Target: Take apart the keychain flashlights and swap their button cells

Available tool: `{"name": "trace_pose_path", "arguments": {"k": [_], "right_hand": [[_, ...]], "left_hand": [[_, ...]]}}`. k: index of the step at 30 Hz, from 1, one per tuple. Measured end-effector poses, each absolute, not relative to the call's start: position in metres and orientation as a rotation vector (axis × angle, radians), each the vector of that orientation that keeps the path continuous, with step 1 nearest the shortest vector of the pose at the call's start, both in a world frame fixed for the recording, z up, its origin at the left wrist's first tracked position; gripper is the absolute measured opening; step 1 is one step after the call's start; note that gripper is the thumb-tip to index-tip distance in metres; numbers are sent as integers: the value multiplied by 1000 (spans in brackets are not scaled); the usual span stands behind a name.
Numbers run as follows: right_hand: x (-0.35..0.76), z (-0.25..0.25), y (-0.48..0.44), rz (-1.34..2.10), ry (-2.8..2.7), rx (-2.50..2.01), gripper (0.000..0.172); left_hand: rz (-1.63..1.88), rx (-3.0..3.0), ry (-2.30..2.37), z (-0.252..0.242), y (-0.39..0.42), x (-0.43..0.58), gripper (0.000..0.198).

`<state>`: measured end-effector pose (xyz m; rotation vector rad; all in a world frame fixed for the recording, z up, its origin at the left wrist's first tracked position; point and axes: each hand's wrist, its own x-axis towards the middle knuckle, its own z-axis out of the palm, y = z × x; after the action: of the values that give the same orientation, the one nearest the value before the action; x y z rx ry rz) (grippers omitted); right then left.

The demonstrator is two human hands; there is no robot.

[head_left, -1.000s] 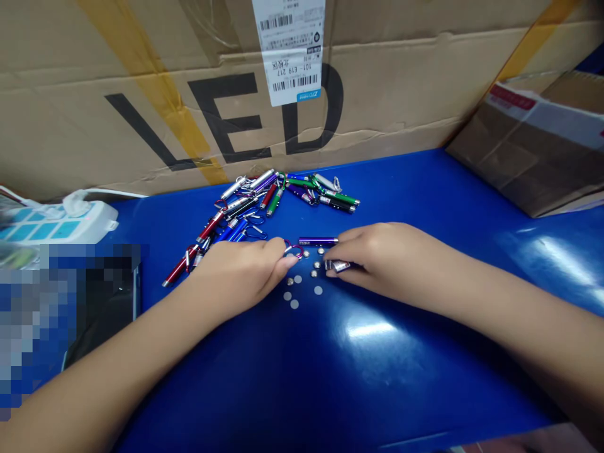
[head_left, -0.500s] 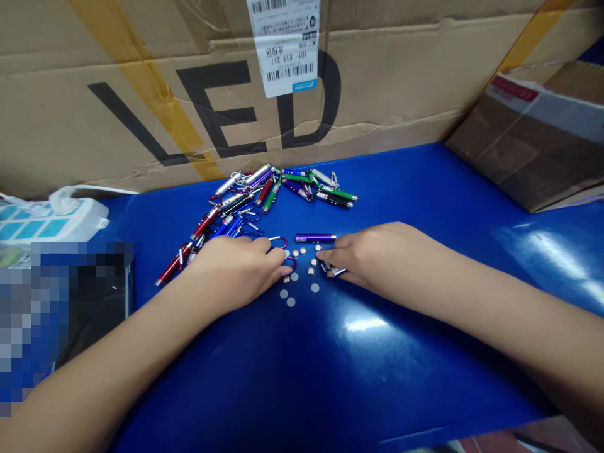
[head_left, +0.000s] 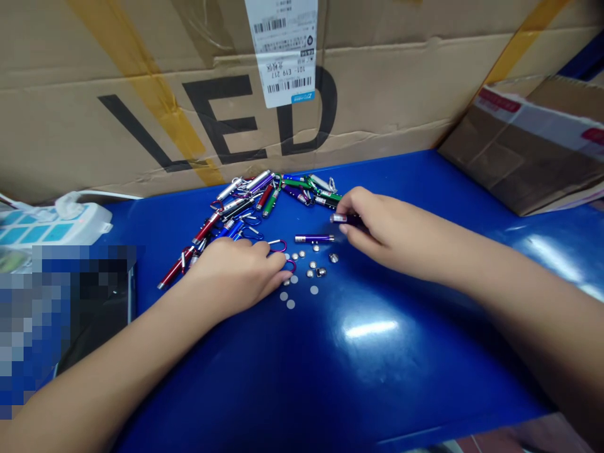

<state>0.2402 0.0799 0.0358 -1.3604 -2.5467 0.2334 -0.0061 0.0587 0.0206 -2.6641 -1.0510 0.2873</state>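
Observation:
My left hand point(head_left: 236, 270) is closed, with two magenta carabiner clips point(head_left: 279, 244) poking out past its fingertips. My right hand point(head_left: 372, 223) pinches a small dark penlight point(head_left: 338, 218), raised above the table; its rear part is hidden by the fingers. A purple penlight point(head_left: 314, 239) lies between the hands. In front of it are several silver button cells point(head_left: 312, 265), small metal end pieces point(head_left: 321, 272) and flat pale discs point(head_left: 284, 296). Some of these lie right by my left thumb.
Behind my hands is a pile of coloured keychain penlights point(head_left: 240, 204) on the blue table point(head_left: 264, 377). A large cardboard box point(head_left: 141, 75) backs it, a smaller box point(head_left: 519, 138) stands right, and a white power strip point(head_left: 61, 223) sits left.
My right hand has risen and moved away from the loose parts, carrying a dark penlight. Metal end pieces now show where its fingers were. My left hand has hardly moved.

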Motion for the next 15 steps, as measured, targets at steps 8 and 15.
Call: {"name": "trace_pose_path", "arguments": {"k": [8, 15], "right_hand": [[239, -4, 105, 167, -2565, -1082, 26], [230, -15, 101, 137, -2630, -968, 28]], "left_hand": [[332, -2631, -1063, 23, 58, -5, 38], [226, -2678, -1018, 25, 61, -8, 36]]}}
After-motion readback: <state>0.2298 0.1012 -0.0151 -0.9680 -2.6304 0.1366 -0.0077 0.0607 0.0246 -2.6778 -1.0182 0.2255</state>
